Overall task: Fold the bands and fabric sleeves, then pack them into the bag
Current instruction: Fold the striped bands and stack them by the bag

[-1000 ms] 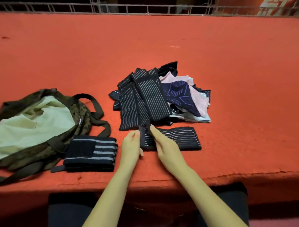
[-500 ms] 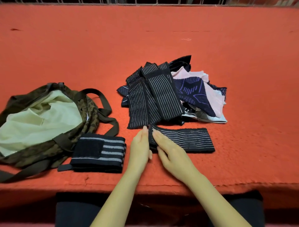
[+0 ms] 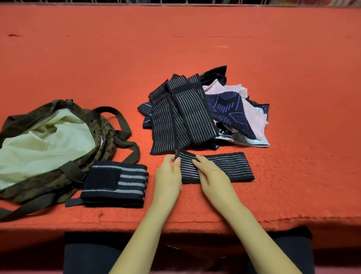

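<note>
A black band with thin grey stripes [image 3: 224,166] lies flat near the front edge of the red surface. My left hand [image 3: 169,175] pinches its left end, which is lifted slightly. My right hand [image 3: 213,176] rests flat on the band just to the right, pressing it down. A folded black band with wide grey stripes and a velcro patch [image 3: 115,184] lies to the left. The camouflage bag [image 3: 64,176] with pale green lining lies open at far left. Behind my hands sits a pile of striped bands and fabric sleeves [image 3: 195,111].
The red felt-covered table [image 3: 175,48] stretches far back to a wire railing [image 3: 195,2]. Its front edge [image 3: 195,221] runs just below my wrists. The bag's dark straps [image 3: 125,127] loop toward the pile.
The left hand has taken hold of the band's left end and raised it slightly; the right hand has slid a little further onto the band. The view has shifted slightly.
</note>
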Demonstrator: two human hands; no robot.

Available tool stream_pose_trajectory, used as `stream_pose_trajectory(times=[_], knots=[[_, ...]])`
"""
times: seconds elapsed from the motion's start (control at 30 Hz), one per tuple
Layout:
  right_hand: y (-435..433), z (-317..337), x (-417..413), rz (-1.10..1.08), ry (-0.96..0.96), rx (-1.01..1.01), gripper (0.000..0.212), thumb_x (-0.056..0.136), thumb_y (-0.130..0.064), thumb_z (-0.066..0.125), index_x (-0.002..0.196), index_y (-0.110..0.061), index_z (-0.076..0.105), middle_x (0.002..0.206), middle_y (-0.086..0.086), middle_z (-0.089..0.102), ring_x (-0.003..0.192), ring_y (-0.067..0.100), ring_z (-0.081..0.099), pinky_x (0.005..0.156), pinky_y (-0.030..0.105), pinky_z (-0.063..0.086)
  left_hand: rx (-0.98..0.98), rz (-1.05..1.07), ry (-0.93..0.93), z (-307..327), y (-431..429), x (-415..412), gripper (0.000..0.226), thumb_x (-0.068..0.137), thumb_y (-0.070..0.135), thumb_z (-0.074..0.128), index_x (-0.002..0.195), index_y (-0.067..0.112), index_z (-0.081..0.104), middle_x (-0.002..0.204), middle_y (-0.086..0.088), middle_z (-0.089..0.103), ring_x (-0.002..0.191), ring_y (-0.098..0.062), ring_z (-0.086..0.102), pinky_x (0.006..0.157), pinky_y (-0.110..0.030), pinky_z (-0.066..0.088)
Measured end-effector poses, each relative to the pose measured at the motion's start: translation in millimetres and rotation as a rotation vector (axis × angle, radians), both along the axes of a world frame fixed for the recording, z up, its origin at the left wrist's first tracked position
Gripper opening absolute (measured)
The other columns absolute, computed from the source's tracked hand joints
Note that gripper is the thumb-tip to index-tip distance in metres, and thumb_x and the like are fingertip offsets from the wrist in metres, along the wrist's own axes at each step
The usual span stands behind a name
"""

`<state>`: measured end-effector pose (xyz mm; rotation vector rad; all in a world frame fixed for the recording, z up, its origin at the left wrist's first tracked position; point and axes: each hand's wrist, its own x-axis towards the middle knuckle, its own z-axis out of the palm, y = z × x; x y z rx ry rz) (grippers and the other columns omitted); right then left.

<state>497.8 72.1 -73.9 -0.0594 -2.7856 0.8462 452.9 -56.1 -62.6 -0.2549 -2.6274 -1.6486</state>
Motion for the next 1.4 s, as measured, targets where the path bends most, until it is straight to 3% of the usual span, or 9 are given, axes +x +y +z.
stream_pose_trajectory(times=[0.13, 0.27, 0.43, 0.53, 0.63, 0.83, 1.1, 1.3, 1.4], knots=[[48, -1, 5, -0.231, 0.073, 0.166, 0.028, 0.086, -0.016, 0.052, 0.107, -0.01, 0.07, 0.117, 0.015, 0.063, 0.107, 0.035, 0.059, 0.093, 0.044, 0.046, -0.605, 0.073, 0.208, 6, 0, -1, 0.029, 0.1, 0.038, 0.033, 0.111, 0.015, 0.048, 0.09, -0.009, 0.063, 0.088, -0.03, 0.059, 0.068, -0.038, 0.043], [77, 1, 19, -0.457, 0.068, 0.217, 0.034, 0.084, -0.031, 0.068, 0.112, -0.012, 0.066, 0.107, 0.014, 0.056, 0.099, 0.035, 0.051, 0.084, 0.045, 0.041, -0.773, 0.104, 0.371, -2, 6, -4, 0.023, 0.078, 0.027, 0.071, 0.084, 0.01, 0.055, 0.072, -0.007, 0.056, 0.07, -0.028, 0.058, 0.046, -0.031, 0.041], [78, 3, 19, -0.433, 0.049, -0.051, 0.047, 0.087, -0.028, 0.064, 0.13, -0.016, 0.049, 0.109, 0.007, 0.061, 0.104, 0.029, 0.056, 0.092, 0.043, 0.038, -0.602, -0.074, 0.385, 9, 38, 2, 0.034, 0.071, -0.003, 0.065, 0.103, 0.005, 0.056, 0.095, -0.015, 0.051, 0.081, -0.033, 0.053, 0.067, -0.044, 0.05], [80, 8, 25, -0.396, 0.155, -0.442, 0.036, 0.09, -0.02, 0.061, 0.124, -0.026, 0.05, 0.083, -0.005, 0.065, 0.077, 0.014, 0.061, 0.08, 0.04, 0.048, -0.378, -0.39, 0.272, 26, 81, 18, 0.013, 0.094, 0.016, 0.049, 0.101, 0.006, 0.055, 0.101, -0.015, 0.058, 0.095, -0.031, 0.054, 0.086, -0.042, 0.04], [83, 13, 28, -0.45, 0.274, -0.735, 0.023, 0.099, -0.015, 0.046, 0.119, -0.022, 0.055, 0.068, -0.007, 0.06, 0.058, -0.001, 0.055, 0.062, 0.024, 0.047, -0.358, -0.413, 0.119, 28, 117, 25, 0.031, 0.098, 0.036, 0.045, 0.1, 0.005, 0.051, 0.101, -0.017, 0.063, 0.097, -0.034, 0.056, 0.082, -0.04, 0.038], [91, 10, 27, -0.457, 0.306, -0.847, 0.029, 0.1, -0.005, 0.034, 0.116, -0.011, 0.057, 0.066, -0.001, 0.063, 0.055, 0.001, 0.055, 0.058, 0.012, 0.045, -0.361, -0.357, 0.017, 20, 123, 24, 0.036, 0.092, 0.04, 0.051, 0.101, 0.006, 0.047, 0.1, -0.016, 0.064, 0.096, -0.035, 0.057, 0.08, -0.04, 0.041], [72, 6, 11, -0.267, 0.102, -0.546, 0.021, 0.091, -0.022, 0.058, 0.11, -0.03, 0.06, 0.076, -0.002, 0.065, 0.074, 0.016, 0.064, 0.077, 0.047, 0.052, -0.185, -0.006, 0.081, 29, 49, 6, 0.037, 0.093, 0.007, 0.042, 0.13, 0.007, 0.041, 0.109, -0.022, 0.062, 0.101, -0.039, 0.056, 0.077, -0.038, 0.035], [33, 0, -8, -0.215, 0.057, -0.104, 0.029, 0.091, -0.033, 0.056, 0.12, -0.029, 0.054, 0.075, -0.009, 0.055, 0.08, 0.011, 0.055, 0.081, 0.034, 0.034, -0.323, 0.142, 0.223, -6, 9, 1, 0.02, 0.088, 0.003, 0.053, 0.107, 0.002, 0.047, 0.089, -0.011, 0.053, 0.091, -0.034, 0.048, 0.066, -0.025, 0.02], [35, -1, -5, -0.147, 0.047, -0.169, 0.03, 0.093, -0.037, 0.053, 0.122, -0.033, 0.051, 0.078, -0.009, 0.056, 0.079, 0.008, 0.053, 0.081, 0.033, 0.033, -0.339, 0.186, 0.267, -16, 6, -2, 0.02, 0.084, 0.001, 0.057, 0.103, -0.001, 0.053, 0.093, -0.018, 0.056, 0.083, -0.038, 0.052, 0.075, -0.03, 0.028]])
